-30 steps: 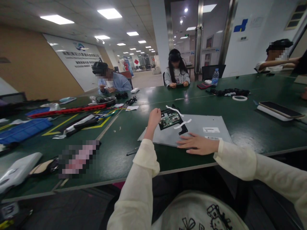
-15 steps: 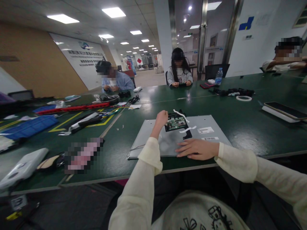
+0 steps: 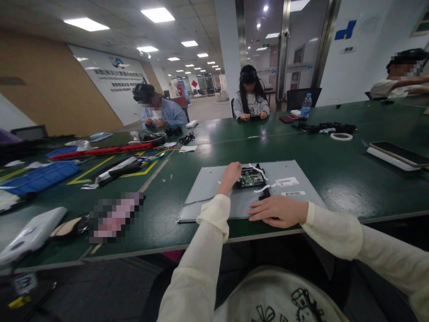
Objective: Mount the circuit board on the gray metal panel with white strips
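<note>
A grey metal panel (image 3: 295, 172) lies flat on the green table (image 3: 351, 174) in front of me. A small green circuit board (image 3: 250, 180) sits in a dark opening near its middle, with white tape strips (image 3: 265, 187) beside it. My left hand (image 3: 232, 173) is curled into a fist at the left edge of the circuit board; what its fingers hold is hidden. My right hand (image 3: 278, 211) lies flat, fingers stretched, on the panel's near edge.
Three other people sit at the far side. A water bottle (image 3: 305, 107), tape roll (image 3: 341, 137) and a flat device (image 3: 395, 155) lie to the right. Blue trays (image 3: 40, 176), a red strip (image 3: 100, 151), black-and-white cable bundles (image 3: 117, 171) and a grey case (image 3: 31, 235) crowd the left.
My left hand has come nearer along the panel, staying by the circuit board. The panel has shifted toward me and the view has swung slightly. My right hand stays flat on the near edge.
</note>
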A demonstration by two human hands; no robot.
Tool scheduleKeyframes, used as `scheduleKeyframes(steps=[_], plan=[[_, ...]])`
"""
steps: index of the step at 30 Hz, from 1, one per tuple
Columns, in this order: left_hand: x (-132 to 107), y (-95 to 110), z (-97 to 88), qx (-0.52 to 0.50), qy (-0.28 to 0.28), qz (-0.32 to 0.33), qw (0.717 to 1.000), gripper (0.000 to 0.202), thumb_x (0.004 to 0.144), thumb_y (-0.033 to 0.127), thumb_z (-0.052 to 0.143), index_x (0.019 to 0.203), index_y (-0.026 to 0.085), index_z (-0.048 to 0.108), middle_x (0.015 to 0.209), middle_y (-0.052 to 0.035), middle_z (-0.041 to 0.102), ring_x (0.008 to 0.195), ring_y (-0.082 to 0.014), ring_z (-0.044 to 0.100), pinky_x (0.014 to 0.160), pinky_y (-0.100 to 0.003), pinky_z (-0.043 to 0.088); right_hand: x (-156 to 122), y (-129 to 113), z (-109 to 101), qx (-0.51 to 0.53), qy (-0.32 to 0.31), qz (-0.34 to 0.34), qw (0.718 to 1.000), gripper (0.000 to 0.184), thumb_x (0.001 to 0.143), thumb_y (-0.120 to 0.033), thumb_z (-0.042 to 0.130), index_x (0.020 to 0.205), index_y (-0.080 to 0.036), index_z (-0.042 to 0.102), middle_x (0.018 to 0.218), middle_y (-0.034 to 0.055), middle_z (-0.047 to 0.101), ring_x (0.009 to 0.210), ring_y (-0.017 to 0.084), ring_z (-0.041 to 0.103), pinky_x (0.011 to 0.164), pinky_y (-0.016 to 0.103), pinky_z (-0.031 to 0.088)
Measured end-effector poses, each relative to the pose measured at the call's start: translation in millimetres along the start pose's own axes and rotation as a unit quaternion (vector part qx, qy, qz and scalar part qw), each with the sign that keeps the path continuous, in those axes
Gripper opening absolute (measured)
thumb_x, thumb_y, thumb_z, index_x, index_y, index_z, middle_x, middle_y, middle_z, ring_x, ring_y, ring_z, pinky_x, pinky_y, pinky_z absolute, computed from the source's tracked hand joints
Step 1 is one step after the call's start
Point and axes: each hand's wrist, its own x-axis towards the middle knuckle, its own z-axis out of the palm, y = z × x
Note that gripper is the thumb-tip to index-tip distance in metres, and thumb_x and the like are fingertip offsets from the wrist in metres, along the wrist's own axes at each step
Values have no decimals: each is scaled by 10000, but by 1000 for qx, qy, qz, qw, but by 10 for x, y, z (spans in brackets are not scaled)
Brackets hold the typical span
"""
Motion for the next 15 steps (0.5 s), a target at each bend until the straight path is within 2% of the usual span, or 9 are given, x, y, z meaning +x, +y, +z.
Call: scheduleKeyframes(steps=[5, 9, 12, 15], plan=[[-64, 38, -76, 3, 11, 18, 1000, 282, 958, 253, 380, 949, 122, 630, 968, -135, 639, 964, -207, 599, 867, -303, 425, 10, -7, 5, -12, -4, 0, 1000, 453, 924, -200, 428, 1364, -210, 537, 1382, 43, 536, 1360, 165, 393, 1103, 364, 373], [-142, -5, -272, -5, 27, 47, 999, 260, 946, 282, 431, 1047, 123, 610, 1039, -138, 636, 1051, -216, 577, 941, -322, 407, -2, -1, 24, -32, 8, -3, 999, 475, 925, -223, 443, 1396, -187, 494, 1389, 64, 529, 1353, 174, 401, 1103, 368, 372], [-236, -155, -488, -6, 43, 51, 998, 285, 944, 298, 434, 1111, 129, 592, 1106, -141, 633, 1106, -221, 561, 971, -325, 399, -53, 37, 49, -51, 57, 18, 997, 484, 932, -233, 449, 1415, -202, 464, 1391, 69, 527, 1327, 179, 434, 1098, 387, 378], [-379, -419, -644, -3, 42, 22, 999, 363, 948, 339, 418, 1204, 117, 546, 1191, -159, 615, 1171, -236, 540, 991, -339, 396, -115, 94, 79, -84, 126, 85, 985, 462, 952, -248, 431, 1414, -236, 459, 1394, 72, 520, 1322, 199, 437, 1102, 434, 370]])
